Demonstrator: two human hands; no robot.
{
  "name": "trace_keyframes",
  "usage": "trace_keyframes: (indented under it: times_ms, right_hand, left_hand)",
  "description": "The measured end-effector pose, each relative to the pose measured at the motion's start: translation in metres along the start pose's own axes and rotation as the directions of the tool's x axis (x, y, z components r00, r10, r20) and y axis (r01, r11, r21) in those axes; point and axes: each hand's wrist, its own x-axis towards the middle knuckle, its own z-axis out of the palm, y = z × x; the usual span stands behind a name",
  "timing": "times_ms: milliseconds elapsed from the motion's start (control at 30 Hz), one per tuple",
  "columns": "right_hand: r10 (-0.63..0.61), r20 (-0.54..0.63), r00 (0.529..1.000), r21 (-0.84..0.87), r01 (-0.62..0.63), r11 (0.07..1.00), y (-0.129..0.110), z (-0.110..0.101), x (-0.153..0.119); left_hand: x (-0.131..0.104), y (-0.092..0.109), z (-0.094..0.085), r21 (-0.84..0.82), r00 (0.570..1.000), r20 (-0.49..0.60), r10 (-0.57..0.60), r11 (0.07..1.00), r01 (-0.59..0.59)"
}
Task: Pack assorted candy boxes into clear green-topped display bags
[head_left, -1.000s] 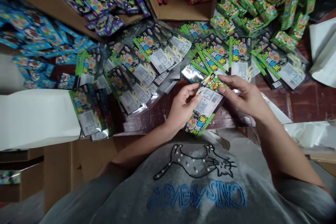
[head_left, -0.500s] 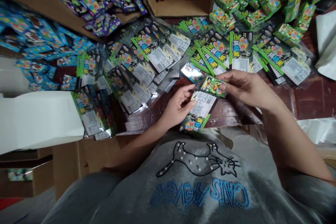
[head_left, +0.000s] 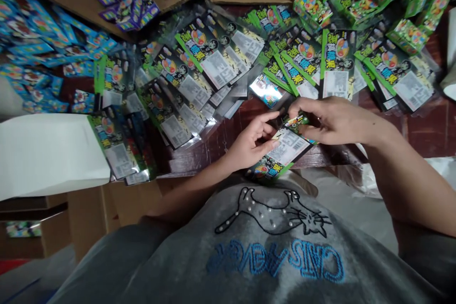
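At the left of the frame, a few packets [head_left: 117,152] lie near the front edge of the table [head_left: 221,137], so a brush from the left forearm [head_left: 195,185] could knock them off. Left of centre, the fanned packets [head_left: 192,83] overlap loosely and might slide if nudged. Just right of centre, the held packet [head_left: 285,148] lies slanted; its upper end could crease if the small green piece [head_left: 296,122] there were pushed crookedly. As for grip, the left hand [head_left: 252,145] pinches the held packet's left side, thumb on its face; the right hand [head_left: 335,116], thumb and fingers nearly closed, appears to pinch the green piece, its own fingers hiding part of the contact.
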Motion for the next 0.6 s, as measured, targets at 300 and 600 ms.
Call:
trace_keyframes:
  times_ms: [300, 600]
  right_hand:
    - [-0.047, 0.178, 0.983, -0.001, 0.048, 0.999, 0.007, -0.022, 0.012]
    - [0.016, -0.404, 0.915, 0.104, 0.028, 0.994, 0.001, 0.028, -0.009]
  left_hand:
    - [0.004, -0.004, 0.007, -0.025, 0.999, 0.032, 0.016, 1.0, -0.016]
    - [0.01, -0.01, -0.018, 0.032, 0.992, -0.078, 0.095, 0.995, -0.092]
